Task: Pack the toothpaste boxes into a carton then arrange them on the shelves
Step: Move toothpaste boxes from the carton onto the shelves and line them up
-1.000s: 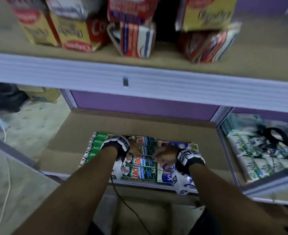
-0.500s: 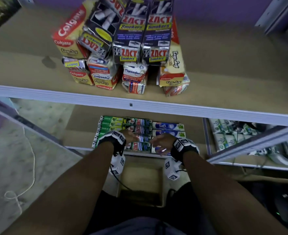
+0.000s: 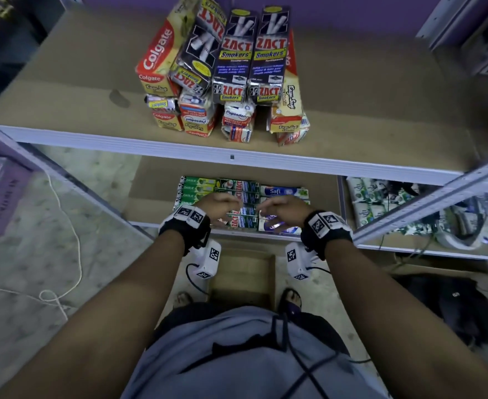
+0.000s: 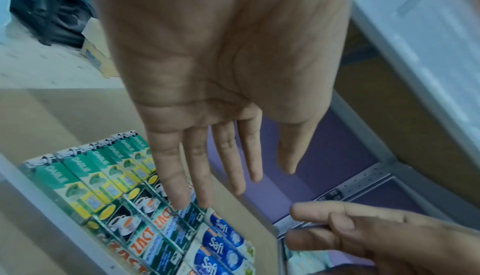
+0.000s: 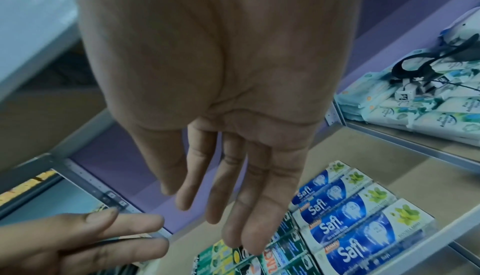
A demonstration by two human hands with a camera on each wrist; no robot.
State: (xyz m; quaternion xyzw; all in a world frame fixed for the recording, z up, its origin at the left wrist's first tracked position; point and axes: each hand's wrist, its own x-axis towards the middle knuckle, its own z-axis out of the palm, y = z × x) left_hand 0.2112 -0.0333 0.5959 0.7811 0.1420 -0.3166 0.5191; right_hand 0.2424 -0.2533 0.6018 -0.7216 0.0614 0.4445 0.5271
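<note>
Flat rows of toothpaste boxes lie on the lower shelf (image 3: 156, 180): green Darlie boxes (image 3: 196, 187) (image 4: 85, 179) at the left, Zact boxes (image 3: 242, 191) (image 4: 145, 236) in the middle, blue Safi boxes (image 3: 283, 192) (image 5: 345, 215) at the right. My left hand (image 3: 222, 204) (image 4: 221, 176) hovers above the Zact row with straight fingers, holding nothing. My right hand (image 3: 277, 208) (image 5: 231, 207) hovers beside it above the Safi row, fingers also straight and empty. On the floor below the hands, between my feet, stands a brown carton (image 3: 242, 277).
The upper shelf (image 3: 352, 133) carries a stack of Colgate, Pepsodent and black Zact Smokers boxes (image 3: 237, 61). White wipe packs (image 3: 375, 197) and a black-strapped device fill the bay to the right. A white cord (image 3: 73, 240) lies on the floor at the left.
The view has pulled back and up, so the upper shelf's stack now shows fully. Both hands have lifted off the lower-shelf boxes and drawn back toward the shelf's front edge.
</note>
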